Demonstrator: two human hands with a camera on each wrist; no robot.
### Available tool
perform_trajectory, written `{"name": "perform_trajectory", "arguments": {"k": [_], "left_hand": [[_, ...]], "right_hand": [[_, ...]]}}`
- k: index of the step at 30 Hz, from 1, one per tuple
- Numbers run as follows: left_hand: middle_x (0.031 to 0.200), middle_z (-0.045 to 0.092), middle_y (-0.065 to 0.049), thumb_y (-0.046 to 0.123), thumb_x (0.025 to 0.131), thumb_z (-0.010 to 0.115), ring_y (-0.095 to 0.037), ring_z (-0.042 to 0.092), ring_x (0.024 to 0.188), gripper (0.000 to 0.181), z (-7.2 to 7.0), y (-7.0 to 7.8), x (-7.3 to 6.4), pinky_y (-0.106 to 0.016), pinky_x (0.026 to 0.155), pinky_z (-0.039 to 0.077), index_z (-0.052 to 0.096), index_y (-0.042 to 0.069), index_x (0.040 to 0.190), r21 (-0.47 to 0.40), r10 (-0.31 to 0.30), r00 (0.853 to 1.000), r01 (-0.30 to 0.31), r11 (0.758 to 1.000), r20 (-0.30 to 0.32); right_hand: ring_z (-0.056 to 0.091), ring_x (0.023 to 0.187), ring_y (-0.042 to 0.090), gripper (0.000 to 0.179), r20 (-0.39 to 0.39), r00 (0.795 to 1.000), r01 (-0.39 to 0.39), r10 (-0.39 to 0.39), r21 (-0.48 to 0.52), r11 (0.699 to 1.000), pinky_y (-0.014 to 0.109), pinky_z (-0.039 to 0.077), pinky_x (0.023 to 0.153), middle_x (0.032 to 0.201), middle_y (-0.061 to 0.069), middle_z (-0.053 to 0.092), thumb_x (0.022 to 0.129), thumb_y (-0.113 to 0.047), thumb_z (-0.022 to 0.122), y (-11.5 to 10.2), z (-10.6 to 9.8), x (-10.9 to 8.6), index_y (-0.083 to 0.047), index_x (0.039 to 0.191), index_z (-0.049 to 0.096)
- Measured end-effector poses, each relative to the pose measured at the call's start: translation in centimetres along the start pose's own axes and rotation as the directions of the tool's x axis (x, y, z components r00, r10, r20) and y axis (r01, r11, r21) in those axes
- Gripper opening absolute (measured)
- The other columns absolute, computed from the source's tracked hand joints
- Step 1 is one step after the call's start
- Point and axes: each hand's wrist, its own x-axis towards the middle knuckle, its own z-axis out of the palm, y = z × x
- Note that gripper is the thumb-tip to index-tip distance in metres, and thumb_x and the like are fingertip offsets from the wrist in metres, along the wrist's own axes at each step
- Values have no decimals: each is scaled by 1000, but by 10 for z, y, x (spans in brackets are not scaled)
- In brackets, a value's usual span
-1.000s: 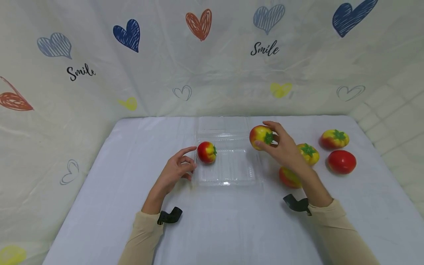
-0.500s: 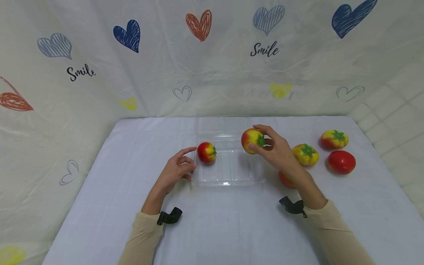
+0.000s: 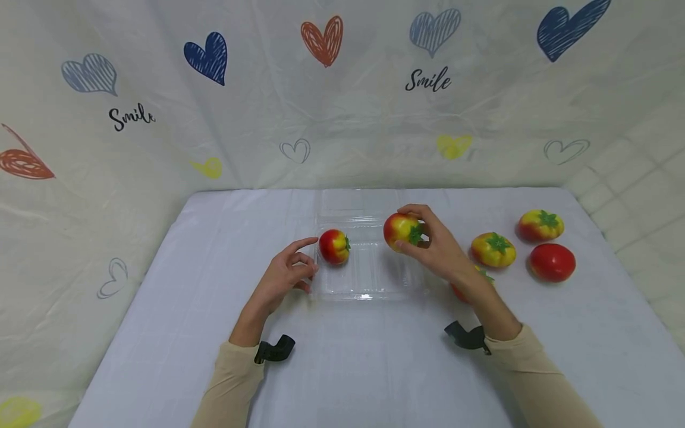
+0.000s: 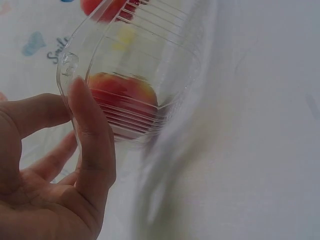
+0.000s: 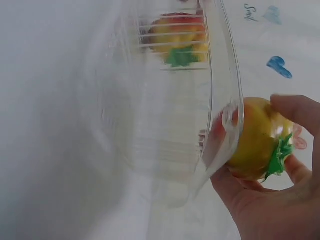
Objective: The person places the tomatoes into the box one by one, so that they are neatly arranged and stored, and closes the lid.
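In the head view a clear plastic container [image 3: 369, 270] lies open on the table, its lid folded out behind. My left hand [image 3: 286, 270] pinches its left rim between thumb and fingers, as the left wrist view shows. Inside, at the left, sits a red-and-yellow fruit with a green leafy top [image 3: 334, 246]. My right hand [image 3: 436, 244] grips a second such fruit [image 3: 401, 230] above the container's right back part. In the right wrist view that held fruit [image 5: 257, 142] is partly behind the clear wall.
Right of the container lie two more leafy-topped fruits [image 3: 493, 249] [image 3: 540, 225] and a plain red one [image 3: 552, 261]. Another fruit [image 3: 461, 293] is partly hidden by my right forearm. A cloth printed with hearts [image 3: 321, 107] hangs behind the table [image 3: 342, 368].
My right hand has carried its fruit leftward and slightly nearer, from beside the container's right edge to over it. My left hand has stayed in place.
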Motion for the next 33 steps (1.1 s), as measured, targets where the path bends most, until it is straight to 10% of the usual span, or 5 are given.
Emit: {"name": "perform_trajectory", "arguments": {"k": [12, 33], "left_hand": [[101, 62, -5, 12, 99, 66, -20, 61, 84, 58, 0, 0, 0, -30, 64, 63, 49, 22, 153, -3, -8, 1000, 8, 1000, -2], [101, 63, -6, 12, 98, 66, -21, 61, 86, 58, 0, -2, 1, -29, 65, 63, 49, 24, 153, 2, -12, 1000, 12, 1000, -3]], "right_hand": [[61, 122, 28, 74, -1, 997, -74, 74, -44, 996, 41, 59, 100, 149, 4, 51, 88, -44, 82, -5, 13, 0, -27, 148, 41], [68, 118, 29, 63, 35, 999, 20, -19, -38, 999, 45, 62, 98, 141, 4, 61, 88, -34, 84, -8, 30, -3, -25, 143, 54]]}}
